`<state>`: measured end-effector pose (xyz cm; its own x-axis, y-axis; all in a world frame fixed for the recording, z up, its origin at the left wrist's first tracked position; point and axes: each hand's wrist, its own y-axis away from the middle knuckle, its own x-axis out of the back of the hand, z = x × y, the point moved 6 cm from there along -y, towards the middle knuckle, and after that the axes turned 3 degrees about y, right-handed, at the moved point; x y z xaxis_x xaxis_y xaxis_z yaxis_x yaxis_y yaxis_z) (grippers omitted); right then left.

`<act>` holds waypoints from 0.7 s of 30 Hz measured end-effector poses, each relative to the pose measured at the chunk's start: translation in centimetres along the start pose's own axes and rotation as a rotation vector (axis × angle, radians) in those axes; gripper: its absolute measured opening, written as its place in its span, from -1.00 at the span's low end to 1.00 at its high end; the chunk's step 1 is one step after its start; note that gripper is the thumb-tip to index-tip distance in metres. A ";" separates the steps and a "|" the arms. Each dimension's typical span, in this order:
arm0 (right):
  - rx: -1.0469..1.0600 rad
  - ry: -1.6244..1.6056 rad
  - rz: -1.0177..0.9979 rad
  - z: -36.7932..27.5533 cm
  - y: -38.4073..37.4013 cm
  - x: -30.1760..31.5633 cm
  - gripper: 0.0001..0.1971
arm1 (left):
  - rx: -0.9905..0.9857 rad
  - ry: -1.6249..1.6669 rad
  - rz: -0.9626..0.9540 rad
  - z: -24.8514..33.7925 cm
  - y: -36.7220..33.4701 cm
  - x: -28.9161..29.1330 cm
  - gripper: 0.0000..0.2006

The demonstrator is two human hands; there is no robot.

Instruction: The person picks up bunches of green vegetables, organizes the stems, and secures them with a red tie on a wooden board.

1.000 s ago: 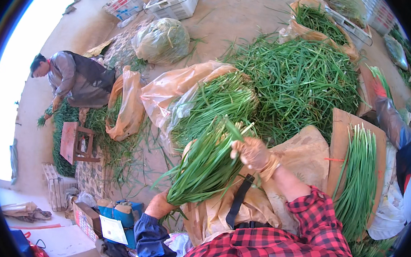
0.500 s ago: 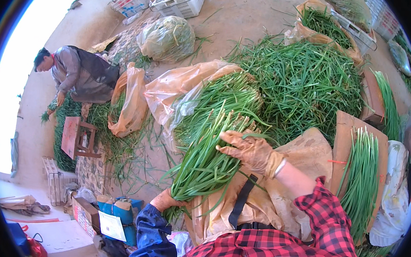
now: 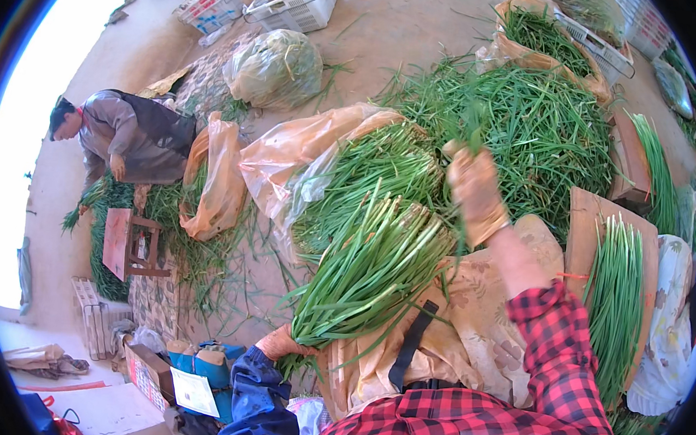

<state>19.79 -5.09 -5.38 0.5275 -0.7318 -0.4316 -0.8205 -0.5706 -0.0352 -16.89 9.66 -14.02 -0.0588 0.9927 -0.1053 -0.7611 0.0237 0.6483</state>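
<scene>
A thick bunch of garlic chives (image 3: 361, 270) lies slanted across my lap, its pale cut ends up and to the right. My left hand (image 3: 284, 343) is closed round its leafy lower end. My right hand (image 3: 477, 192), gloved and smeared by motion, is apart from the bunch, over the near edge of a loose chive heap (image 3: 520, 132). A few blurred green blades (image 3: 475, 123) stick up from its closed fingers. Just beyond the bunch, more chives (image 3: 374, 179) lie stacked in an open orange plastic bag (image 3: 296, 146).
To my right, neat chives (image 3: 612, 297) lie on a board (image 3: 583, 216). A co-worker (image 3: 134, 137) bends over chives at the left, near a small wooden stool (image 3: 119, 243). A filled clear bag (image 3: 276, 69) and a white crate (image 3: 301, 7) stand farther off. A brown apron (image 3: 510, 299) covers my lap.
My right hand has left the bunch and moved up and to the right, with a few chive blades in it. My left hand still grips the bunch, which now lies more slanted.
</scene>
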 end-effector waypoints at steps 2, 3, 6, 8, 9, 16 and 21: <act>0.018 0.102 0.229 -4.6 -0.9 4.5 -0.82 | -0.046 0.049 -0.028 1.0 -0.8 -1.2 -0.40; 0.112 0.135 0.269 -5.4 -1.0 6.8 -0.84 | -0.064 0.128 -0.034 2.0 -1.2 -2.0 -0.38; 0.051 0.215 -0.161 -4.0 2.5 2.1 -0.86 | -0.097 0.197 0.009 0.6 -0.2 -1.3 -0.31; 0.290 0.724 -0.456 -2.2 6.9 -2.7 -0.77 | -0.080 0.062 0.033 -0.3 0.3 -0.8 -0.31; 0.426 0.948 -0.581 -1.4 9.1 -4.3 -0.72 | -0.029 0.133 0.019 0.0 -0.2 -1.2 -0.33; 0.587 1.388 -0.873 3.8 11.7 -9.1 -0.75 | -0.091 0.054 0.016 1.0 -0.1 -0.9 -0.39; 0.088 0.555 -0.254 2.7 4.2 -1.5 -0.89 | 0.043 0.185 -0.010 -0.9 -0.2 -0.7 -0.40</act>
<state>14.93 -5.41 -7.32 0.7253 -0.6755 0.1327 -0.6570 -0.7368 -0.1593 -17.33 8.86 -14.75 -0.1720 0.9538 -0.2464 -0.7345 0.0425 0.6773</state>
